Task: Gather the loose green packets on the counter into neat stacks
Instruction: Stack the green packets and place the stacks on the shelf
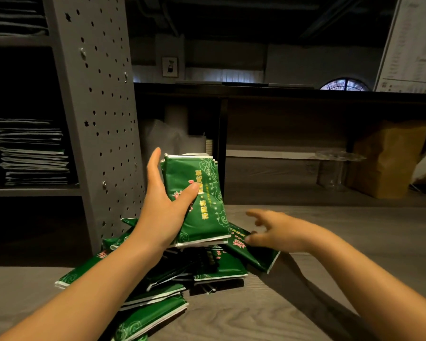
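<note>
My left hand point(162, 207) grips a small stack of green packets point(202, 203), held upright above the counter with the thumb across the printed front. Under it a loose pile of green packets point(182, 279) lies scattered on the wooden counter point(268, 311), overlapping at different angles. My right hand point(280, 232) hovers just right of the held stack, fingers spread and blurred. Its fingertips are at the edge of one tilted green packet point(253, 254) at the pile's right side, and I cannot tell whether it has hold of it.
A grey perforated shelf upright point(101, 119) stands close on the left, with stacks of dark flat items point(32, 153) on its shelves. A brown paper bag point(386, 158) and a clear glass stand point(337, 166) sit on a lower shelf at the back right.
</note>
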